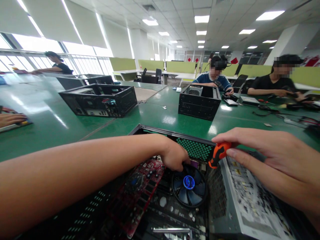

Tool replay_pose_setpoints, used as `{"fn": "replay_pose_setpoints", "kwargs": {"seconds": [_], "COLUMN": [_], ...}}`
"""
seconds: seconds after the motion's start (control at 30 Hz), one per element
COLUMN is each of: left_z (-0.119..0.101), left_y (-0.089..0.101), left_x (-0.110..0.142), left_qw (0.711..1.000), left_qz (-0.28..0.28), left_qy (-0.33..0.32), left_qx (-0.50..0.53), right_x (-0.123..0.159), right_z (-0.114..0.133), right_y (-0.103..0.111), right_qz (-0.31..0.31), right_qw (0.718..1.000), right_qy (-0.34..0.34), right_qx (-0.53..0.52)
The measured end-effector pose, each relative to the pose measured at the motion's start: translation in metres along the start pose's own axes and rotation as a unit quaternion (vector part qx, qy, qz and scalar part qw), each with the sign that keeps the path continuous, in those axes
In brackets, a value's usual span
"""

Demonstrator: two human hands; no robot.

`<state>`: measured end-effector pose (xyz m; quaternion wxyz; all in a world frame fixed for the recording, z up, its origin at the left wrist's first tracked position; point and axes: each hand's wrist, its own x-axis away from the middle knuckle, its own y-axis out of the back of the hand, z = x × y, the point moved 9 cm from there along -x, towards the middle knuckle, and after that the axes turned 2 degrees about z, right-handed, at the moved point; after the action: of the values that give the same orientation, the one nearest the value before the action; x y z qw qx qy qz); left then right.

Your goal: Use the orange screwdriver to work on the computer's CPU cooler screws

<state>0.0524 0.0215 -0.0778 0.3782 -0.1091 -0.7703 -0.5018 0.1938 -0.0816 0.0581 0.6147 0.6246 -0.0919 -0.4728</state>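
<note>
An open computer case (160,130) lies in front of me on the green table. Inside are a red circuit board (140,193) and a round black cooler fan (189,186) with a blue centre. My left hand (174,156) reaches into the case, fingers curled down at the fan's far edge; what they grip is hidden. My right hand (270,150) is closed on an orange-and-black screwdriver handle (219,152), held above the case's right side by the grey power supply (250,196).
Two more black computer cases (100,100) (199,101) stand on the green table (50,126) further back. Two people sit across at the right, another stands far left. Someone's hand (11,119) rests at the left edge. Cables and small parts (287,116) lie at right.
</note>
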Motion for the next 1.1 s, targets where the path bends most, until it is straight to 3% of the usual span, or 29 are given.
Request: {"fn": "replay_pose_setpoints", "kwargs": {"seconds": [0.1,0.27,0.47,0.8,1.1], "left_z": [0.000,0.003,0.000,0.003,0.001], "left_y": [-0.002,0.002,-0.001,-0.003,0.001], "left_x": [0.000,-0.001,0.000,0.001,0.001], "left_qw": [1.000,0.999,1.000,1.000,1.000], "left_qz": [0.007,-0.027,-0.010,-0.001,-0.016], "left_qy": [-0.002,-0.004,-0.013,0.004,-0.001], "left_qx": [-0.012,0.017,-0.003,-0.009,0.015], "right_x": [0.003,0.016,0.029,0.002,0.000], "right_z": [-0.004,-0.019,-0.026,-0.001,-0.008], "right_y": [0.000,-0.007,-0.009,0.004,-0.003], "right_qz": [0.000,-0.008,-0.017,-0.022,0.008], "right_qw": [1.000,0.998,0.997,0.999,1.000], "right_qy": [-0.012,-0.059,-0.072,0.001,-0.016], "right_qx": [-0.004,0.002,0.009,0.025,0.005]}}
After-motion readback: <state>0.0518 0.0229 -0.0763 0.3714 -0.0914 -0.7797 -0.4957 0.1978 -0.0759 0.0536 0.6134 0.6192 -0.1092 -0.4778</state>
